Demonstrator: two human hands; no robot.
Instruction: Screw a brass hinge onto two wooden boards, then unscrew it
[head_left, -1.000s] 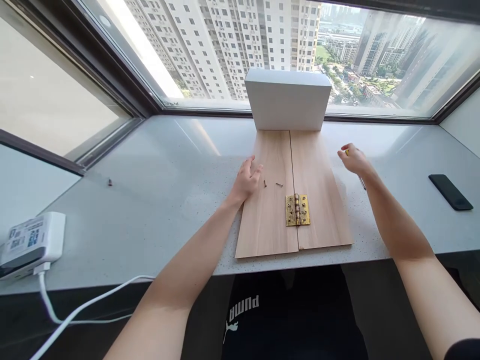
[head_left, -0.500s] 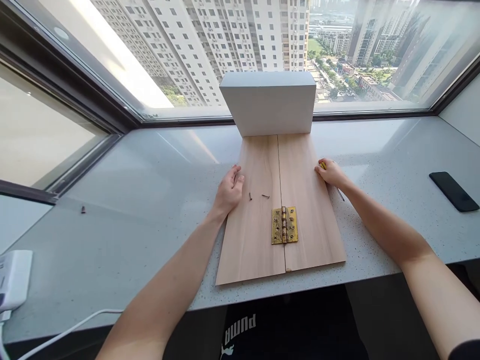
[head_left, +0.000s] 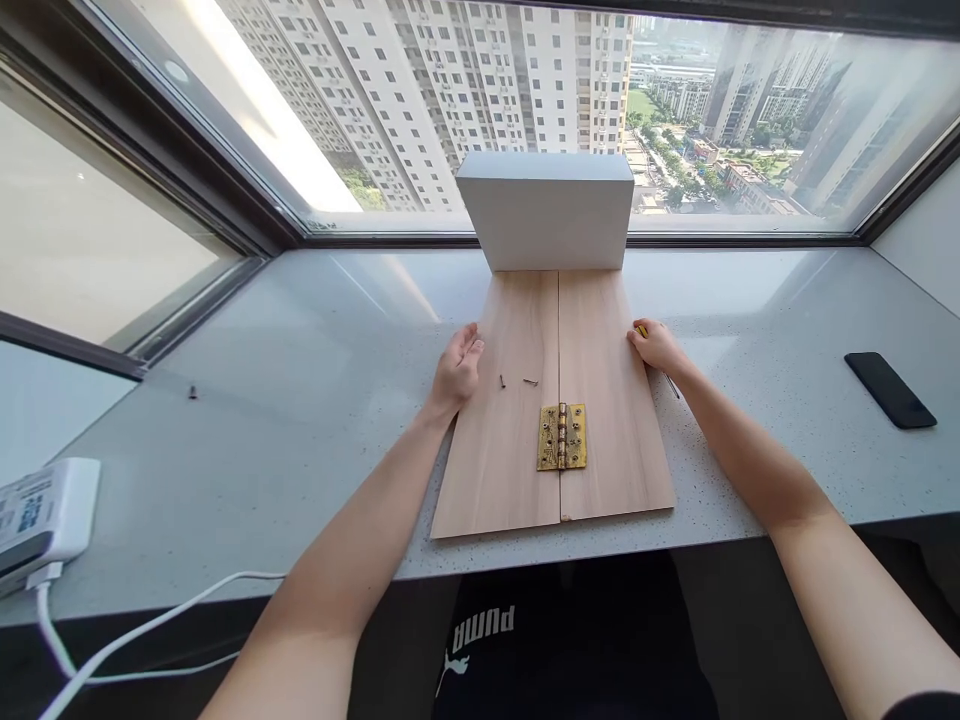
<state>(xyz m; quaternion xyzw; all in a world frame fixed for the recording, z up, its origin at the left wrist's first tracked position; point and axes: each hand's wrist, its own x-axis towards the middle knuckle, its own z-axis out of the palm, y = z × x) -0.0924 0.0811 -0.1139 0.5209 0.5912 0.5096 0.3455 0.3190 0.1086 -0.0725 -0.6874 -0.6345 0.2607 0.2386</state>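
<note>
Two pale wooden boards (head_left: 502,450) lie side by side, and a brass hinge (head_left: 562,437) spans their seam near the front end. Two screws, one screw (head_left: 502,381) and another screw (head_left: 531,381), rest loose on the left board. My left hand (head_left: 455,370) leans against the left board's outer edge, its fingers loosely bent and holding nothing. At the right board's outer edge, my right hand (head_left: 657,346) is closed around a screwdriver (head_left: 642,330). Its yellow handle shows at the fingers, and the thin shaft sticks out below the hand.
A white box (head_left: 551,220) stands at the boards' far end, by the window. On the speckled countertop (head_left: 337,400) are a black phone (head_left: 890,390) at right and a lone screw (head_left: 193,392) at left. A white power strip (head_left: 56,515) with a cable sits front left.
The view has tilted and shifted slightly. Both hands stay at the boards' outer edges, and the hinge and loose screws keep their places on the boards.
</note>
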